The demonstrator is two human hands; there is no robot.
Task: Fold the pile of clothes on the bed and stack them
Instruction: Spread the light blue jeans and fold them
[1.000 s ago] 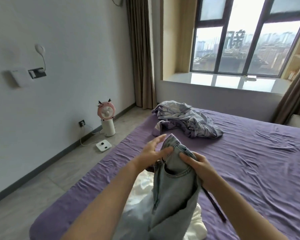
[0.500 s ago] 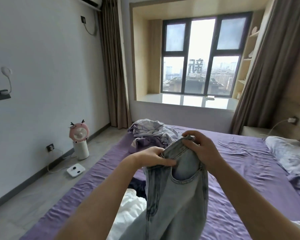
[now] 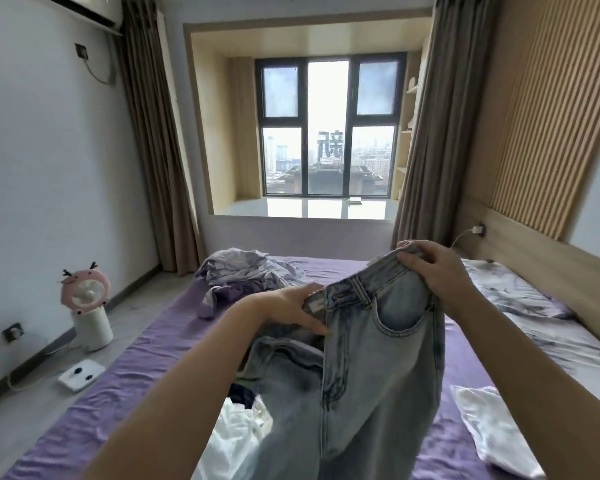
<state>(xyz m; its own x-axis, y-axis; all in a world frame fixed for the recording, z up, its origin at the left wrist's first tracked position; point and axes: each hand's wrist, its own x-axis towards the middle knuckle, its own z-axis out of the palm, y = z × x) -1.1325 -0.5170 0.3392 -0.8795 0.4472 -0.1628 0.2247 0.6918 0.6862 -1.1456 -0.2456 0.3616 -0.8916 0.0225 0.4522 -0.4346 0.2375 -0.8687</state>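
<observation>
Light-blue jeans [image 3: 371, 368] hang lifted above a purple-sheeted bed [image 3: 160, 355], waistband uppermost, front pocket and belt loops facing the camera, legs trailing down out of view. A crumpled white garment [image 3: 232, 434] lies on the sheet beneath them, a dark item [image 3: 241, 398] just beside it. A rumpled lilac-and-grey bundle of fabric [image 3: 243, 275] sits farther up the bed.

I hold both arms out, my left hand [image 3: 291, 308] pinching the jeans [image 3: 371, 358] waistband, my right hand [image 3: 433, 268] gripping its raised end
</observation>
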